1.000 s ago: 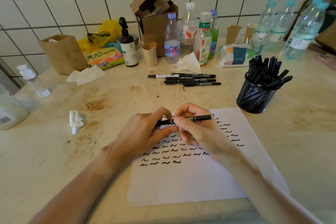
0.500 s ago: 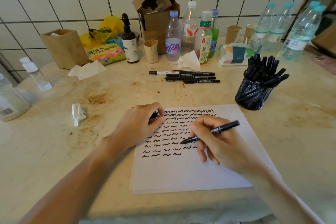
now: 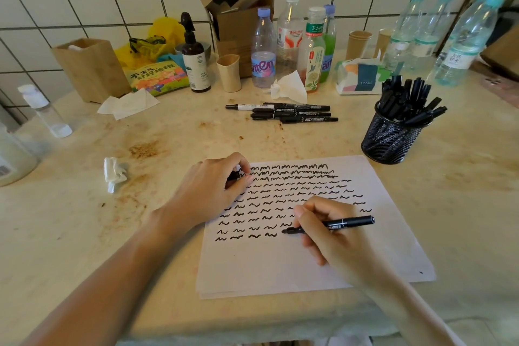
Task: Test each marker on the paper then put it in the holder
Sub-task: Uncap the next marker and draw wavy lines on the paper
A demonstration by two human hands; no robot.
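Observation:
My right hand (image 3: 331,236) grips an uncapped black marker (image 3: 348,223), its tip touching the white paper (image 3: 280,264) at the end of the lowest row of black squiggles. My left hand (image 3: 210,191) rests on the paper's upper left corner and pinches the marker's black cap (image 3: 233,176) between thumb and fingers. A black mesh holder (image 3: 389,139) full of black markers stands off the paper's far right corner. Several capped markers (image 3: 286,114) lie side by side on the counter beyond the paper.
A crumpled tissue (image 3: 115,174) lies left of the paper. Along the tiled wall stand plastic bottles (image 3: 262,50), a pump bottle (image 3: 193,62), paper cups (image 3: 229,73), a tissue pack (image 3: 359,78), a cardboard box (image 3: 236,17) and a brown bag (image 3: 90,67). The counter's front edge runs just below the paper.
The cap came off the marker and stayed in my left hand. My right hand carried the marker down to the bottom row, tip on the paper.

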